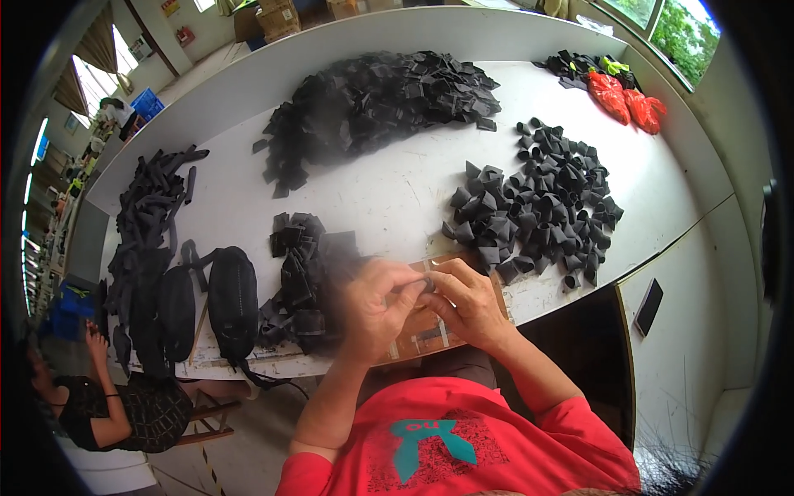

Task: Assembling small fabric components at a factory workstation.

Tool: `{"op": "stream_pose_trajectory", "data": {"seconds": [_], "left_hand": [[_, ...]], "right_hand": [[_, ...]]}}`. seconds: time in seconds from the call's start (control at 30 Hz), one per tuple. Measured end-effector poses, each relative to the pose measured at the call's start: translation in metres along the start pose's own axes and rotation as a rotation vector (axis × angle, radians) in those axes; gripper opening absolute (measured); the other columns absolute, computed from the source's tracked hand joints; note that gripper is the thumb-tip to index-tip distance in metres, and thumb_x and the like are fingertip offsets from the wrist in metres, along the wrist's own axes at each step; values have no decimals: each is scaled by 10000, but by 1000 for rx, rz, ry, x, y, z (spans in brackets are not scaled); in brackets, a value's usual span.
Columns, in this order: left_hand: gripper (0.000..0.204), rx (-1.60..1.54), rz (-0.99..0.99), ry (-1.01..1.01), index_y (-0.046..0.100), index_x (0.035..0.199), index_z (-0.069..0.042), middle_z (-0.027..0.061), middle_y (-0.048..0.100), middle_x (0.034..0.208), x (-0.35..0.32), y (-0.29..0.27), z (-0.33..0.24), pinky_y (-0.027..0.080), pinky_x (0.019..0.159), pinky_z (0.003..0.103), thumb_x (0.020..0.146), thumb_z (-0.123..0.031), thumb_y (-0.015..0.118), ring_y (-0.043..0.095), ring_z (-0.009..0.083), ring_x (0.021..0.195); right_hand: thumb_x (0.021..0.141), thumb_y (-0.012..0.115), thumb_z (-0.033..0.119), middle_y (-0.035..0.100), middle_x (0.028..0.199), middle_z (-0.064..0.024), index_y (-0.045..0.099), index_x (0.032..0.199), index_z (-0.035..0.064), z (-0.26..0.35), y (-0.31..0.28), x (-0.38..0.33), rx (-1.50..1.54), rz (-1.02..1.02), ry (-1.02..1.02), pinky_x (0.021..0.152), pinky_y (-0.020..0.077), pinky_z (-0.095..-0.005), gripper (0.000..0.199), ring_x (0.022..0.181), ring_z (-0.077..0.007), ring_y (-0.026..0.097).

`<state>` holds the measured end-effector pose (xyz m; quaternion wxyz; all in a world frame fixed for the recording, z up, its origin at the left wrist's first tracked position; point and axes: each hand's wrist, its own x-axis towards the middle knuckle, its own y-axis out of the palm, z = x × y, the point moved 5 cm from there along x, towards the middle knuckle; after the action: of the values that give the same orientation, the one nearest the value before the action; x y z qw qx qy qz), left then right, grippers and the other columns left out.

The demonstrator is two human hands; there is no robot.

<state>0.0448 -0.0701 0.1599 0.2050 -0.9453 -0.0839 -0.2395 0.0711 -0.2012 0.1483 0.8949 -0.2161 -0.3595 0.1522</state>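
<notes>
My left hand [379, 304] and my right hand [465, 302] meet above a brown board [418, 332] at the table's front edge. Between their pinched fingertips is a small dark fabric piece [428, 285], mostly covered by the fingers. Beside my left hand lies a heap of flat black fabric pieces [302, 277]. To the right, past my right hand, black pieces folded into cone-like loops [538, 202] are piled up. A larger mound of flat black pieces [389, 95] spreads across the far middle of the table.
Black pouches with straps [231, 293] and rolled black strips [153, 198] lie on the left. Red plastic bags [610, 97] sit at the far right. A raised grey partition [215, 83] borders the back. A co-worker [91, 405] sits at lower left. A dark phone-like object [649, 307] rests on the right-hand surface.
</notes>
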Motion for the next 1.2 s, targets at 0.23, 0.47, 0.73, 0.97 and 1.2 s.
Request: {"op": "stream_pose_trajectory", "data": {"seconds": [0.23,0.47,0.73,0.97,1.2], "left_hand": [[52,-11,-81,0,592,753,12,76,586,738,-13,1,11,431,578,234,728,0,636,543,131,634],[41,-125,-51,-46,589,773,14,79,584,739,-12,8,15,431,586,206,754,-5,619,541,105,636],[103,-4,-82,70,591,843,-17,112,599,769,-18,12,14,459,579,277,744,-21,620,589,216,665],[79,-152,-159,-139,552,852,-19,105,598,657,-36,19,20,459,508,280,785,-37,589,611,195,588],[84,232,-316,-192,525,842,-20,140,552,724,-92,1,57,445,558,351,763,-11,553,567,299,654]], "right_hand": [[681,644,51,541,757,-101,598,842,13,-4,3,2,3,70,-52,528,442,-312,171,673,-254,545],[695,626,37,547,751,-104,580,817,3,-8,2,2,-78,159,-109,536,440,-324,134,661,-254,543],[713,570,-34,551,759,-122,574,842,-1,-14,11,-12,-2,-38,-39,526,420,-296,134,623,-244,541],[710,582,-39,549,717,-114,587,854,1,-1,4,-3,-65,99,36,508,426,-317,150,595,-257,550],[871,516,277,533,637,-6,580,815,-2,-68,-32,12,509,-212,500,488,327,-171,292,517,-47,430]]}}
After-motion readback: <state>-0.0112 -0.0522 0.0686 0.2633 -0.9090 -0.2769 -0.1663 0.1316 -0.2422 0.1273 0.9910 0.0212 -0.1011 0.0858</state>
